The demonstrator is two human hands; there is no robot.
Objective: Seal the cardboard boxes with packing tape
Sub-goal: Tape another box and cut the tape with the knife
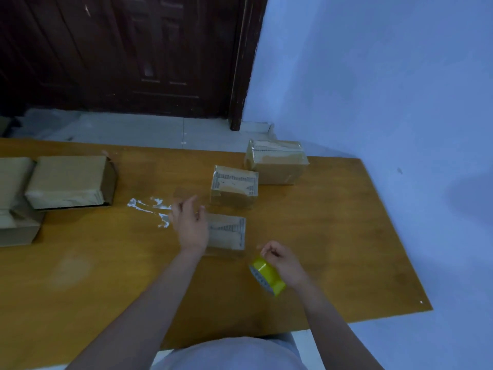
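Left hand: fingers extended and spread, palm down, resting on the left edge of the near box. It grips nothing.

Right hand: fingers curled, holding the tape roll above the counter. The roll is yellow with a pale core and hangs at 7 o'clock from the knuckles. Motion blur hides the exact finger placement on the roll.

Near box: lies flat on the counter between the two hands, printed label facing up, at 10 o'clock from the tape roll.

Second box: stands at 12 o'clock from the near box, just beside it, label up, with a glossy tape band across its top.

Third box: sits at 1 o'clock from the second box, near the counter's far edge, and also carries tape across its top.

Tape scraps: shiny, crumpled clear pieces lie on the counter at 9 o'clock from the left hand.

Large box: sits well apart at 9 o'clock, with one end flap open on its right side. More cartons lie against it at the left frame edge.

Beyond the counter: a tiled floor, a dark wooden door at 12 o'clock, and a blue wall at 2 o'clock
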